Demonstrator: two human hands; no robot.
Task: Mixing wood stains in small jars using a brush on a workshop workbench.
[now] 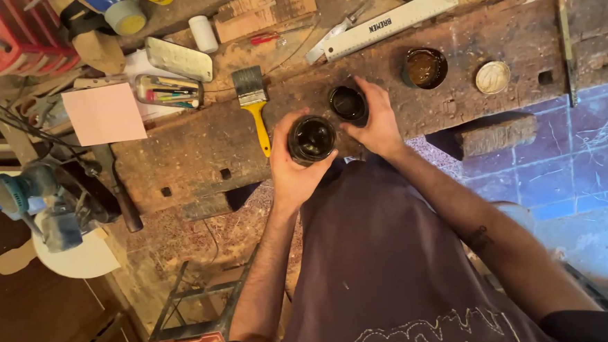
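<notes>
Left hand (291,166): fingers curled around a dark open jar (311,139), held just above the workbench (199,152) edge.
Right hand (376,122): fingertips spread over a dark round lid (347,103), pinching its rim.
Lid: just beside the jar, apart from it.
Count: two open jars, the second (425,67) on the bench; one pale lid (492,77); one yellow-handled brush (253,101).

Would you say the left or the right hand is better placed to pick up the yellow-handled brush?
Probably the left. The left hand grips the dark jar close to the brush, but must free itself first; the right hand holds the lid, farther away.
</notes>
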